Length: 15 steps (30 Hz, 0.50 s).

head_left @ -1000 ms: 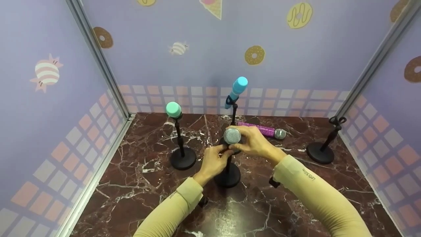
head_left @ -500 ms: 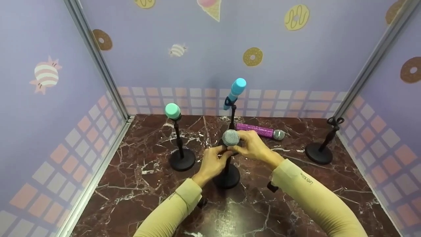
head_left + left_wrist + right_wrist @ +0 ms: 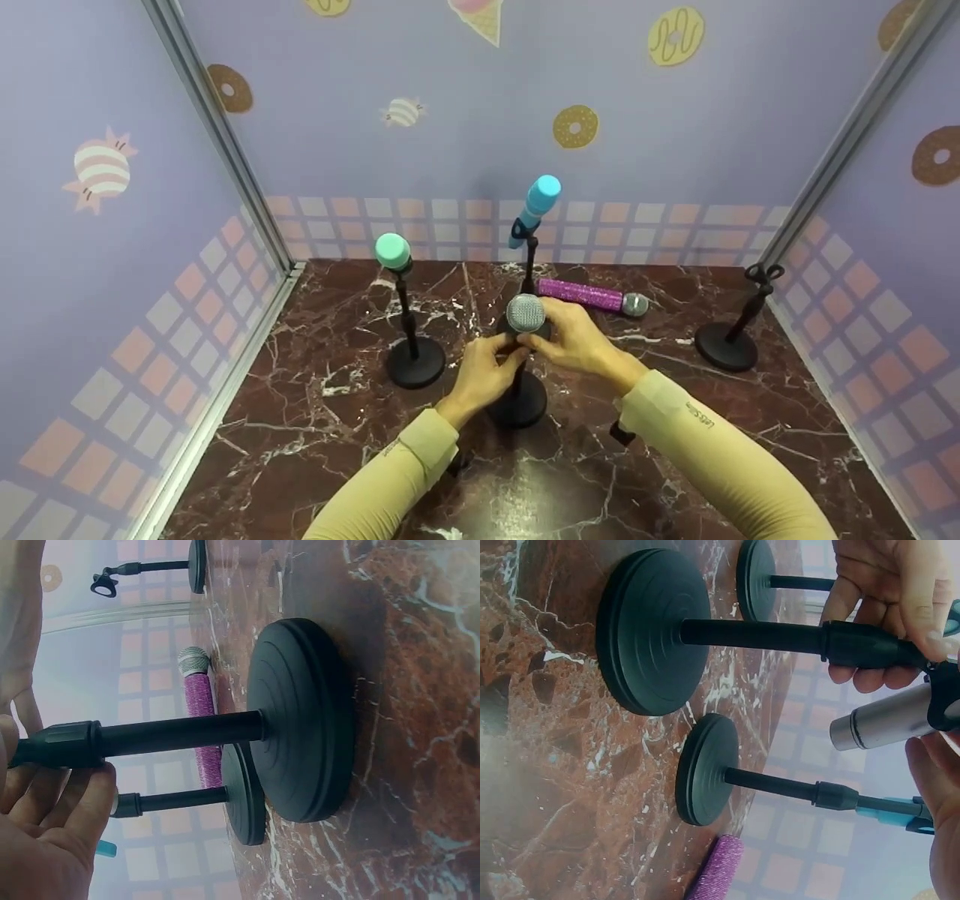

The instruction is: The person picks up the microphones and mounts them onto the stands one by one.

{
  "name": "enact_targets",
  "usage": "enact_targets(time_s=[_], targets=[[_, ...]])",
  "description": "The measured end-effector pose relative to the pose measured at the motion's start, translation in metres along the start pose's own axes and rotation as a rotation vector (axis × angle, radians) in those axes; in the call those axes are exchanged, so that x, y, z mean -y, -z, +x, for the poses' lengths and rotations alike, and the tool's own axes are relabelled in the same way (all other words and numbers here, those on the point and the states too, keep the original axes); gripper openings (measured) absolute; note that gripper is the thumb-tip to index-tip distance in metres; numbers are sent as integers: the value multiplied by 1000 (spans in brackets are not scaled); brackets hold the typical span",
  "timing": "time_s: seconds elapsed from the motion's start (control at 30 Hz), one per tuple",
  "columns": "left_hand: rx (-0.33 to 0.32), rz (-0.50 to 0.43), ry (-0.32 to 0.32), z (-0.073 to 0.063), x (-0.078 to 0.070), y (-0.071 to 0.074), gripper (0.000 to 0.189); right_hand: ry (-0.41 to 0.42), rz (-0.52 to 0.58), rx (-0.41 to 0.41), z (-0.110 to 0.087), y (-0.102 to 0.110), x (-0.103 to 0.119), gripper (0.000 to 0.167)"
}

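Note:
In the head view a silver microphone (image 3: 526,313) with a mesh head sits over a black tabletop stand (image 3: 517,401). My left hand (image 3: 482,375) grips the stand's upper collar (image 3: 71,744), its fingers curled round it in the left wrist view. My right hand (image 3: 579,341) holds the microphone's body, with the thumb on the near side. The right wrist view shows the silver handle (image 3: 892,716) lying through the black clip (image 3: 943,696), tilted against the pole. The stand's round base (image 3: 652,634) rests flat on the marbled table.
Behind stands a blue microphone (image 3: 541,196) on its stand. A mint-topped microphone (image 3: 394,252) is on a stand to the left. A purple glitter microphone (image 3: 589,295) lies at the back. A stand with a bare clip (image 3: 727,346) is at right. Patterned walls (image 3: 480,150) enclose the table.
The right hand has come slightly lower around the microphone's body. The left hand keeps its grip on the stand, and the head view has shifted a little.

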<state>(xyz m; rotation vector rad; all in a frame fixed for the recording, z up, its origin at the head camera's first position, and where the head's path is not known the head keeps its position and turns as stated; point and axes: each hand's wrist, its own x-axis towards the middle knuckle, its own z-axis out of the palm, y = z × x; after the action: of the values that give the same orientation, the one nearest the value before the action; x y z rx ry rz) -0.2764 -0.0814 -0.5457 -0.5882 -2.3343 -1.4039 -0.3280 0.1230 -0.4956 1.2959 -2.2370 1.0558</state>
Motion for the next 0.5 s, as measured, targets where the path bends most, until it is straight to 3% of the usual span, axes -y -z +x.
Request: enact_targets(time_s=[0.27,0.5], targets=[[8,2,-13,-1,3,0,14,-55,-95,2,-17,-1,-5,50],[27,-5,-22,-2,5,0,15,-119,-157,-29,-42,-10,-10,43]])
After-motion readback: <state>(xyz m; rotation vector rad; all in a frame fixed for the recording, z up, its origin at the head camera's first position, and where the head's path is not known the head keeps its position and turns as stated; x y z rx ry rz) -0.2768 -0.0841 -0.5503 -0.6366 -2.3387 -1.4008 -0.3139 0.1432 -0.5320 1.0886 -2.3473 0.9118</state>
